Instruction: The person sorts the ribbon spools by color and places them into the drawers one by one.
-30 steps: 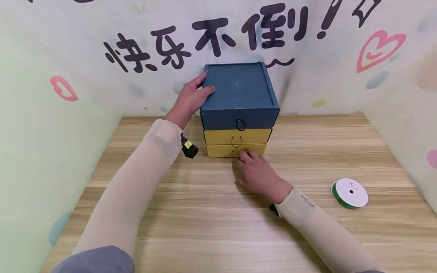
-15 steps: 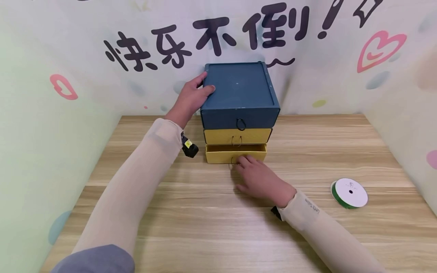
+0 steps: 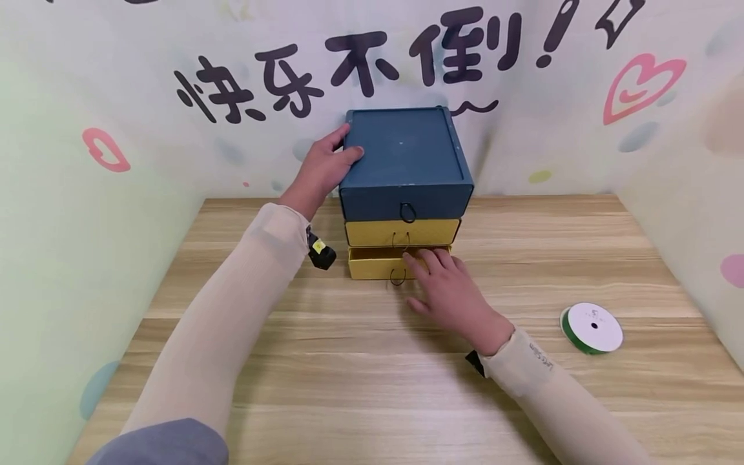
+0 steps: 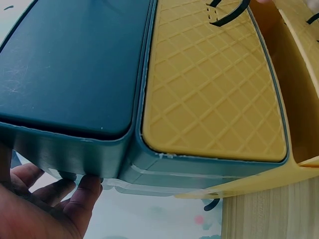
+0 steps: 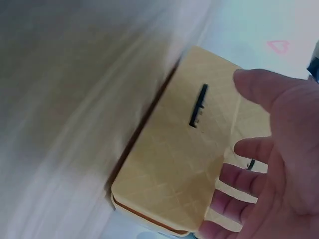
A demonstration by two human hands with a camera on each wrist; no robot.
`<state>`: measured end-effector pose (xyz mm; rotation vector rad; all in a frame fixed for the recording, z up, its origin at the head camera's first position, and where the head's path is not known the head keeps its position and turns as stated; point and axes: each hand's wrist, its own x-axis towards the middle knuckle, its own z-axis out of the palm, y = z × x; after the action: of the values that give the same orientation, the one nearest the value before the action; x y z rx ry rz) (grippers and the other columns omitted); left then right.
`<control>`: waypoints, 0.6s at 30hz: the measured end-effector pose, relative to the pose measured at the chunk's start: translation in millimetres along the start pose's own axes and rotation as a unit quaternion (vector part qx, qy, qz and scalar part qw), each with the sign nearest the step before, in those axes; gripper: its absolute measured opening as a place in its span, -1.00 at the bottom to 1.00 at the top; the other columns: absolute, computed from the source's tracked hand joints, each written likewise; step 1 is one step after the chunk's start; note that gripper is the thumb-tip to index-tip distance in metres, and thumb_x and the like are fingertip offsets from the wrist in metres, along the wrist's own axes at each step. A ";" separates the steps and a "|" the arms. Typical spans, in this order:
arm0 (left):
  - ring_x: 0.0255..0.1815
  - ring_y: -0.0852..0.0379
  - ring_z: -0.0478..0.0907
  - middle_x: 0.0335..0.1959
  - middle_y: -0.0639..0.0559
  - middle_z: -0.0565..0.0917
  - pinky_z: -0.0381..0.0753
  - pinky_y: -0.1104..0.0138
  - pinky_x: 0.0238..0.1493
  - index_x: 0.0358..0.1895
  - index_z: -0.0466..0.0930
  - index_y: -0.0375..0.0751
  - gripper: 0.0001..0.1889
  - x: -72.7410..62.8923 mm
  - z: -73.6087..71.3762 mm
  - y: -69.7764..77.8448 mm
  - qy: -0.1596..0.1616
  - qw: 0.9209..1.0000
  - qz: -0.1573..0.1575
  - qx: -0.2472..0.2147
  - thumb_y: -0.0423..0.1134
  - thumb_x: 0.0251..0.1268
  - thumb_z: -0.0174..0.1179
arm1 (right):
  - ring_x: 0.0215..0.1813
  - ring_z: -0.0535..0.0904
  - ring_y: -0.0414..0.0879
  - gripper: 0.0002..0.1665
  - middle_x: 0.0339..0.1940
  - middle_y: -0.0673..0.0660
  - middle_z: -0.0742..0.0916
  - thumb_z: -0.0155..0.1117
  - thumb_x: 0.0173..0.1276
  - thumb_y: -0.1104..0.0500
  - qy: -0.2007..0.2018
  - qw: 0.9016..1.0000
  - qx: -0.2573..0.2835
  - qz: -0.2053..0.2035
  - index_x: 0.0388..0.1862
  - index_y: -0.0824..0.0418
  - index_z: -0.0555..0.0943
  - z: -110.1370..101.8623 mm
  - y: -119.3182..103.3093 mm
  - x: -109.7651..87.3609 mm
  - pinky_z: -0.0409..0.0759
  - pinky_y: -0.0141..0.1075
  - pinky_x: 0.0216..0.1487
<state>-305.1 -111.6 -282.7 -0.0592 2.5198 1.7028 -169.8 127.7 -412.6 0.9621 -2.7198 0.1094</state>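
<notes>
A drawer box [image 3: 401,152] with a blue top and stacked drawers stands against the back wall. My left hand [image 3: 324,169] holds its left top edge, thumb on the lid and fingers along the side. The bottom yellow drawer [image 3: 369,268] is pulled partway out, and the left wrist view shows part of its hollow inside. Over the right part of that drawer is my right hand [image 3: 452,294], fingers spread and reaching past the upper edge of its front. The drawer's black loop handle [image 5: 199,105] hangs free of the fingers.
A ribbon spool [image 3: 595,328] with white faces and green ribbon lies on the wooden table [image 3: 349,387] at the right. The middle yellow drawer [image 3: 372,232] and the blue top drawer [image 3: 372,203] are closed. A printed backdrop [image 3: 540,129] rises behind the box.
The bottom drawer has slid out toward me. My right hand has left the loop handle and moved up to the drawer's upper edge. My left hand stays on the box.
</notes>
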 end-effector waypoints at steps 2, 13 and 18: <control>0.54 0.26 0.02 0.57 0.26 0.10 0.21 0.35 0.42 0.57 0.09 0.26 -0.33 0.2 -0.2 -0.1 -0.001 1.000 0.001 -0.002 -0.04 0.47 0.10 | 0.21 0.37 0.25 -0.11 0.25 0.30 0.49 0.41 0.26 -0.17 -0.006 1.000 -0.016 0.003 0.45 0.21 0.39 1.2 -2.0 0.7 0.46 0.19 0.13; 0.54 0.26 0.02 0.57 0.26 0.11 0.21 0.35 0.42 0.57 0.10 0.26 -0.33 0.9 -0.3 -0.4 -0.001 1.000 -0.001 -0.006 -0.04 0.47 0.11 | 0.15 0.40 0.25 -0.15 0.18 0.27 0.53 0.44 0.23 -0.17 -0.006 0.999 -0.034 0.008 0.39 0.21 0.46 2.5 -8.0 1.6 0.49 0.18 0.08; 0.55 0.25 0.01 0.57 0.26 0.10 0.20 0.34 0.43 0.57 0.10 0.28 -0.34 1.1 0.1 -0.4 0.000 1.000 -0.003 -0.003 -0.04 0.47 0.10 | 0.12 0.40 0.24 -0.15 0.16 0.27 0.53 0.39 0.26 -0.24 0.002 0.999 -0.037 0.001 0.38 0.22 0.46 4.4 -7.9 -0.6 0.49 0.17 0.06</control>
<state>-306.1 -111.6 -283.2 -0.0670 2.5115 1.7092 -165.4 121.2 -417.1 0.9388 -2.7005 0.0110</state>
